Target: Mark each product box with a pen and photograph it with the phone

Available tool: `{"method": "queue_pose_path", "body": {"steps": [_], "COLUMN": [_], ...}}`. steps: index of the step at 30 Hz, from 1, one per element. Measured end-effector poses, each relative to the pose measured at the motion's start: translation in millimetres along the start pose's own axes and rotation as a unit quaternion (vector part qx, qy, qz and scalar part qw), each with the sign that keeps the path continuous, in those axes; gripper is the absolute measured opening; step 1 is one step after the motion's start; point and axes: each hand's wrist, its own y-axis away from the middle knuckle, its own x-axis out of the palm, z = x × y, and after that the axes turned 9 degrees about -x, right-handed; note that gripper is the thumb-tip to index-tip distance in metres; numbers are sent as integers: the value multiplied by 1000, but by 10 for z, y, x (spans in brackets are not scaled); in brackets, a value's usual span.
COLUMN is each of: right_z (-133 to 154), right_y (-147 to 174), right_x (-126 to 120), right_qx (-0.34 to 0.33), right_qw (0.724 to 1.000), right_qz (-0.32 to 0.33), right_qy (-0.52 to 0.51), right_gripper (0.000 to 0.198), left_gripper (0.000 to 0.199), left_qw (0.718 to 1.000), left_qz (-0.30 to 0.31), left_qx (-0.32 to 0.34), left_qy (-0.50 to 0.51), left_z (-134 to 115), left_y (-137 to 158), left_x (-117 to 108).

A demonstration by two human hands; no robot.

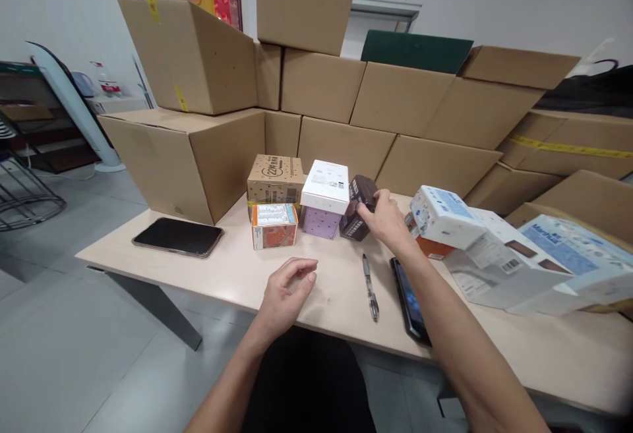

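Observation:
My right hand grips a dark brown box by its right side, the thumb on its front face. The box is tilted and sits close beside a white-lidded purple box. My left hand hovers near the table's front edge with fingers curved, a gap between thumb and fingers, and nothing in it. Behind it stand a small orange-and-white box and a brown printed carton. Below my right hand lies a clear pen. My right forearm partly covers a dark phone.
Another phone lies at the table's left. To the right, a blue-and-white box rests over an orange one, next to larger white boxes. Large cardboard boxes are stacked along the back. The table ends just before my lap.

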Motion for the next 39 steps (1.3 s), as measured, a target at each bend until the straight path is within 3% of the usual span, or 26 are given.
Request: {"method": "queue_pose_path", "body": {"steps": [3,6,9,11,13,15,18,20,23,26,30,37,39], "right_z": [-105,-178,-158,-101,-37,16,81,124,166,155,119,63,53], "right_y": [30,303,817,1184,1474,1639,1654,1568,1429,1379,1441,1638,1726], "right_x": [-124,-425,-763,-908,-948,-887,-674,-501,-270,-138,-136,-53,16], "right_qx": [26,40,12,-24,-64,-106,-173,-222,-255,-199,-90,-146,-163], "right_qw": [999,995,970,943,917,910,931,938,935,941,954,908,913], "right_qz": [-28,-87,-231,-308,-336,-296,-159,-82,-19,6,34,16,-3], "right_qy": [-21,-29,-68,-127,-207,-272,-280,-252,-245,-274,-284,-392,-373], "right_gripper": [47,51,52,53,54,51,46,47,49,52,66,55,52], "left_gripper": [24,24,25,26,27,27,30,32,36,38,39,35,37], "left_qw": [1000,1000,999,995,982,957,925,924,938,952,956,927,931], "left_qz": [-7,-11,-31,-81,-163,-251,-332,-343,-319,-286,-278,-322,-318], "left_qx": [-4,-8,-20,-23,-4,32,78,91,83,73,87,176,166], "left_qy": [8,10,25,54,97,144,168,143,103,76,36,75,68], "left_z": [3,7,5,6,15,32,54,53,30,3,-16,-32,-55], "left_y": [-3,-7,-7,-2,9,24,49,66,82,78,69,108,118], "left_x": [5,12,25,39,55,71,98,115,127,115,89,107,107]}}
